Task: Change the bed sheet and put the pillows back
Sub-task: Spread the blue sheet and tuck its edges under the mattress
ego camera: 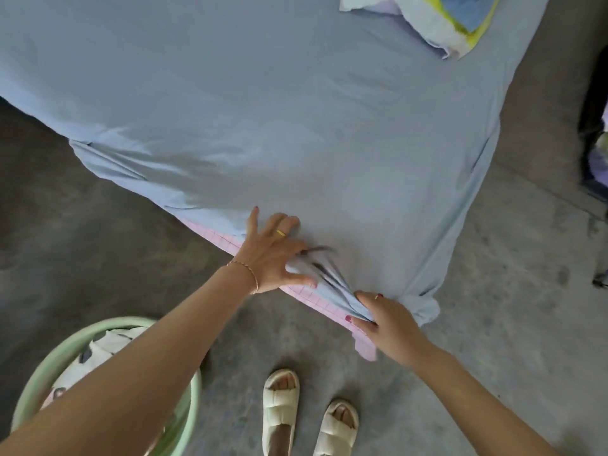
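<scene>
The left hand (273, 255) lies spread and flat on the blue sheet (279, 126) at the bed's near edge, fingers straight. Just right of it, the right hand (385, 320) grips a bunched fold of the sheet, which is pulled taut between the two hands. Beneath them a pink mattress (227, 241) edge shows. Far beyond the right hand, a pillow (441, 24) lies on the sheet. Below the left forearm stands a green basin (52, 360) holding crumpled white patterned cloth (98, 353). Slippers (279, 409) rest on the floor (493, 324).
</scene>
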